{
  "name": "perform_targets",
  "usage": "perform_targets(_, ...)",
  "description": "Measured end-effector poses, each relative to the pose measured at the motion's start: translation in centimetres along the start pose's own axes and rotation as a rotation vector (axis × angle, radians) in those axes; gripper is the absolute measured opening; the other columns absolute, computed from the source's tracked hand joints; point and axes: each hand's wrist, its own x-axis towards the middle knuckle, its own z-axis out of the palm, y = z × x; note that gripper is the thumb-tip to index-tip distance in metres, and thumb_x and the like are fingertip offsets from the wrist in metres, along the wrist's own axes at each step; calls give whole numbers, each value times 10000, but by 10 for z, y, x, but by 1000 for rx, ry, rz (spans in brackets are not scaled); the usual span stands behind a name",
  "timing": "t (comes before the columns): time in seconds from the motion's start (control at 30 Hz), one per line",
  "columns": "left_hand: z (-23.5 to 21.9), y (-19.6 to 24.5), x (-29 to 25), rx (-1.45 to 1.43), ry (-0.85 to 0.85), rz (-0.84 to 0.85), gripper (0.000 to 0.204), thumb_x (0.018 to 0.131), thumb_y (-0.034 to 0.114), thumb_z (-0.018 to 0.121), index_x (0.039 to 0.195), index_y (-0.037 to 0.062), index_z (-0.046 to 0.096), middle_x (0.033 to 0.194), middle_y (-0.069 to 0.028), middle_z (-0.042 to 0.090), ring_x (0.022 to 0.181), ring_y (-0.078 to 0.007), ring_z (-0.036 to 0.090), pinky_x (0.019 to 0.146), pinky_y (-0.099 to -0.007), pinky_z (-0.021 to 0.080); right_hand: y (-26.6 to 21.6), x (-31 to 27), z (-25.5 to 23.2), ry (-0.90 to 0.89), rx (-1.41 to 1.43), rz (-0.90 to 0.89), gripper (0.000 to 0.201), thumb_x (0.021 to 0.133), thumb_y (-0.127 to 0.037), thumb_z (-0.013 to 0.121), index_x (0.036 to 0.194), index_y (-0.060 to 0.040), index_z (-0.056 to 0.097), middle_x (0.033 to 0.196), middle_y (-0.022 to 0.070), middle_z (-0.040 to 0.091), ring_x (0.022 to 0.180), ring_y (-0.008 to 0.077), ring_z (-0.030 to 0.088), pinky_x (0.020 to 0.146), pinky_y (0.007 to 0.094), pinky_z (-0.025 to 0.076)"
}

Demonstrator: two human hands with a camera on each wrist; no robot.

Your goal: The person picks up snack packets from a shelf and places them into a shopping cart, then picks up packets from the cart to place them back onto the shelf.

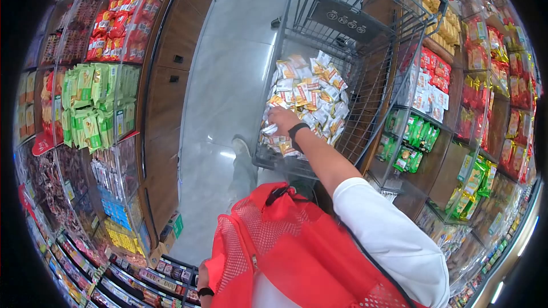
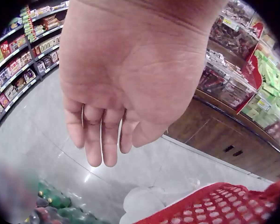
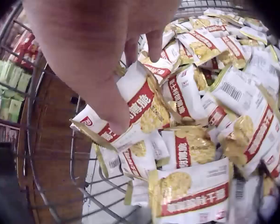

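Observation:
A heap of white, gold and red snack packets [image 1: 311,100] lies in the wire shopping cart. At the heap's near left side my right hand [image 1: 281,120] reaches down, a black band on its wrist. In the right wrist view, that hand's thumb [image 3: 113,109] presses on one snack packet [image 3: 147,109], with the fingers curled on its far side, partly hidden. My left hand [image 2: 126,88] hangs beside the body, palm in view, fingers loosely bent and holding nothing. In the head view the red mesh vest covers much of it.
The cart's wire wall [image 1: 365,131] rises around the heap. Clear bins of green packets [image 1: 94,97] and red packets [image 1: 120,28] stand over brown cabinets [image 1: 171,80] on the left. More bins with green packets [image 1: 411,137] line the right. Grey floor [image 1: 222,80] runs between.

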Motion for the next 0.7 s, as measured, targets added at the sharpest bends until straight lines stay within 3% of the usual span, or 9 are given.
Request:
perform_targets(0.1,-3,4,0,24,-6,37,255,1011,195,509,1116,19,660,1005,-97,703,925,-187,661,813,-299,521,-9,-2,-1,-65,-38,133,361,628,-257,869,915,-132,690,1088,72,645,1089,303,598,906,409,513)
perform_targets(0.13,-5,7,2,37,-12,58,254,1011,194,510,1116,19,661,1004,-97,703,925,-187,661,813,-299,520,-8,-10,0,18,2,87,399,654,-329,870,932,-106,689,1021,121,638,1011,328,613,881,422,511)
perform_targets(0.27,-6,34,21,123,-34,197,248,1011,189,514,1115,19,663,998,-96,706,922,-185,661,812,-296,520,-17,-59,-27,251,356,324,476,740,-383,837,1024,-33,686,1047,196,645,1027,356,628,926,408,497)
perform_targets(0.33,-8,61,37,145,-55,291,246,1012,187,516,1115,20,664,996,-96,707,920,-185,661,812,-295,519,-41,-87,-70,309,534,483,577,766,-377,826,1152,14,651,1170,174,655,1054,265,646,937,355,499)
perform_targets(0.43,-9,132,68,82,-126,459,215,1009,176,555,1111,11,649,978,-81,708,903,-155,660,785,-281,523,-86,-127,-135,417,962,524,632,823,-278,803,1302,51,556,1242,107,634,1087,168,618,941,309,497)
perform_targets(0.47,-3,169,64,128,-124,548,218,1012,183,563,1114,6,639,964,-72,704,909,-149,659,799,-284,526,-112,-138,-157,482,1111,505,532,845,-246,789,1267,9,589,1164,65,645,1093,136,588,951,292,475)
perform_targets(0.53,15,249,43,176,-177,768,214,1008,170,580,1125,-4,620,964,-66,694,935,-150,659,827,-294,531,-146,-152,-183,526,1184,353,514,861,-224,771,1279,3,577,1165,58,641,1090,129,587,961,293,471)
perform_targets(0.63,58,353,-31,119,-451,1033,259,993,122,598,1213,-11,573,1107,-87,655,993,-175,654,860,-310,532,-201,-167,-209,526,1202,179,489,885,-184,739,1303,-11,552,1173,43,629,1083,115,589,937,290,492)
perform_targets(0.7,91,396,-83,70,-663,1145,373,991,122,607,1331,2,512,1226,-99,603,1024,-188,646,879,-329,532,-257,-177,-232,502,1169,89,493,888,-176,734,1313,-13,543,1184,40,622,1079,109,591,917,283,504)
